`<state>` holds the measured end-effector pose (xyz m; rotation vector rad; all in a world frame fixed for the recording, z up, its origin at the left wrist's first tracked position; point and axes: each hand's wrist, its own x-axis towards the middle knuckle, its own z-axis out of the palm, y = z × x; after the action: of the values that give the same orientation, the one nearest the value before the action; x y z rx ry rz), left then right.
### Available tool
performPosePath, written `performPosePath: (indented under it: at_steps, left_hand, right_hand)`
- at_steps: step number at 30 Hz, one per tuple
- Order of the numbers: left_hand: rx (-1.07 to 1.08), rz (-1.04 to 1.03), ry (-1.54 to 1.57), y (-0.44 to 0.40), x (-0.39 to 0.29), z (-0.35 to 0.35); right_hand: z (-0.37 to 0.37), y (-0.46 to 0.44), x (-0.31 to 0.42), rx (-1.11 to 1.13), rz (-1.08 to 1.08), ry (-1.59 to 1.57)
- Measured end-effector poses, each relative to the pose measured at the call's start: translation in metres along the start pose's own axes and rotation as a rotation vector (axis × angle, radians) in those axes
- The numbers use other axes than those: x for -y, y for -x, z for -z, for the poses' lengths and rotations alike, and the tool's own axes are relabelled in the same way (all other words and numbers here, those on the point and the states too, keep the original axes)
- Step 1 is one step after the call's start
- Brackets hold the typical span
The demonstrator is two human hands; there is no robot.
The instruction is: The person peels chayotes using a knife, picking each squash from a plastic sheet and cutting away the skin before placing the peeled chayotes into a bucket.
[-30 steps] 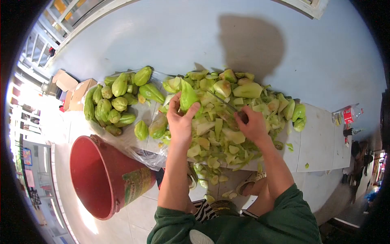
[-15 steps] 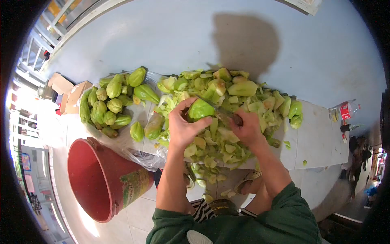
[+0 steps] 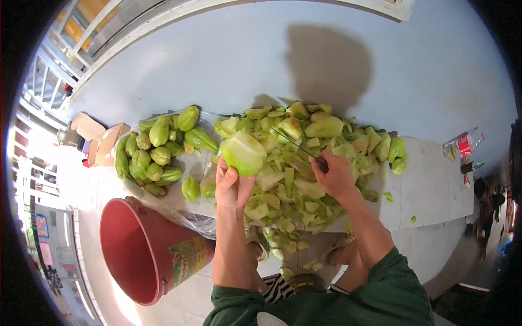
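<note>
A partly cut green chayote point(image 3: 243, 154), its pale flesh showing on top, rests in my left hand point(image 3: 234, 187), with fingers closed around its lower side. My right hand point(image 3: 335, 176) grips a knife point(image 3: 296, 145) by its dark handle; the thin blade points up and left, apart from the chayote. Under both hands spreads a big heap of chayote peels and cut pieces point(image 3: 310, 187). Whole chayotes point(image 3: 149, 149) are piled to the left of the heap, on clear plastic.
A red bucket point(image 3: 130, 255) lies tilted at the lower left, its mouth facing left. Cardboard boxes point(image 3: 106, 144) stand behind the whole chayotes. A plastic bottle with a red label point(image 3: 465, 145) is at the right end of the white surface point(image 3: 429, 190). Scraps lie near my feet.
The knife has come away from the chayote. My left hand has shifted left and turned the chayote so its pale cut face shows. The view has tilted slightly upward.
</note>
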<state>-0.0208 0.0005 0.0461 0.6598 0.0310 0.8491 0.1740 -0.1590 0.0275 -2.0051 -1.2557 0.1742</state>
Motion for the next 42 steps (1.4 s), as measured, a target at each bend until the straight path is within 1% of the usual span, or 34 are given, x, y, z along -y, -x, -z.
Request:
performPosePath:
  at_steps: [2,5,9,11,12,14,15,17,18,20,21,26,27,29,30,31,33,35,36,37,38,39,40,41,42]
  left_hand:
    - [-0.023,0.024,0.044,0.002,0.001,-0.004]
    - [-0.023,0.052,-0.041,0.003,0.002,0.001]
    - [-0.045,0.051,-0.047,-0.001,0.004,-0.004]
    - [-0.133,0.062,0.123,-0.005,0.004,-0.015]
    - [-0.133,0.063,0.124,-0.006,0.005,-0.014]
    - [-0.263,0.109,0.001,-0.008,0.008,-0.012]
    - [-0.263,0.112,0.002,-0.007,0.010,-0.014]
    - [-0.186,0.055,-0.170,-0.004,0.014,-0.022]
    - [-0.183,0.019,-0.303,-0.003,0.017,-0.019]
    - [-0.150,-0.007,-0.303,-0.002,0.020,-0.012]
    - [-0.116,-0.035,-0.304,-0.002,0.021,-0.009]
    - [-0.131,-0.019,-0.298,-0.002,0.022,-0.016]
    - [-0.124,-0.016,-0.286,-0.002,0.022,-0.018]
    - [-0.158,0.047,-0.338,-0.003,0.013,-0.024]
    - [-0.192,0.037,-0.319,-0.003,0.012,-0.024]
    - [-0.180,0.038,-0.323,-0.003,0.011,-0.024]
    - [-0.060,0.106,-0.261,-0.002,0.009,-0.020]
    - [-0.056,0.104,-0.239,0.000,0.011,-0.016]
    - [-0.027,0.113,-0.127,-0.002,0.009,-0.014]
    - [0.005,0.119,-0.019,-0.003,0.007,-0.014]
    - [0.006,0.115,-0.025,-0.004,0.006,-0.015]
    - [0.003,0.125,0.035,-0.004,0.006,-0.016]
    - [-0.001,0.136,0.095,-0.003,0.005,-0.017]
    - [0.001,0.132,0.093,-0.003,0.005,-0.015]
    - [-0.001,0.121,0.070,-0.002,0.005,-0.010]
  right_hand:
    - [-0.006,0.003,-0.004,-0.073,0.045,0.017]
    - [-0.006,0.003,-0.004,-0.075,0.084,0.033]
    - [-0.010,0.006,-0.005,-0.093,0.119,-0.010]
    - [-0.009,0.008,-0.001,-0.118,0.197,0.021]
    - [-0.009,0.008,0.000,-0.117,0.196,0.021]
    - [-0.009,0.009,0.003,-0.126,0.285,-0.005]
    - [-0.010,0.010,0.004,-0.126,0.282,-0.004]
    - [-0.011,0.011,0.003,-0.119,0.361,0.014]
    - [-0.012,0.011,0.005,-0.120,0.359,0.016]
    - [-0.014,0.010,0.007,-0.164,0.430,-0.009]
    - [-0.015,0.010,0.007,-0.164,0.427,-0.007]
    - [-0.010,0.010,0.014,-0.183,0.468,0.015]
    - [-0.013,0.008,0.015,-0.183,0.464,0.016]
    - [-0.018,0.005,0.013,-0.008,0.230,0.214]
    - [-0.019,0.005,0.008,-0.011,0.231,0.217]
    - [-0.021,0.004,0.003,-0.033,0.206,0.209]
    - [-0.021,0.000,0.002,-0.060,0.178,0.196]
    - [-0.014,0.001,0.006,-0.102,0.156,0.184]
    - [-0.014,0.001,0.003,-0.097,0.160,0.185]
    - [-0.016,0.000,-0.001,-0.114,0.089,0.121]
    - [-0.017,-0.001,-0.004,-0.133,0.017,0.054]
    - [-0.016,-0.001,-0.005,-0.134,0.019,0.050]
    - [-0.014,0.000,-0.005,-0.124,-0.041,0.002]
    - [-0.013,-0.002,-0.005,-0.113,-0.099,-0.045]
    - [-0.009,-0.003,0.000,-0.111,-0.093,-0.047]
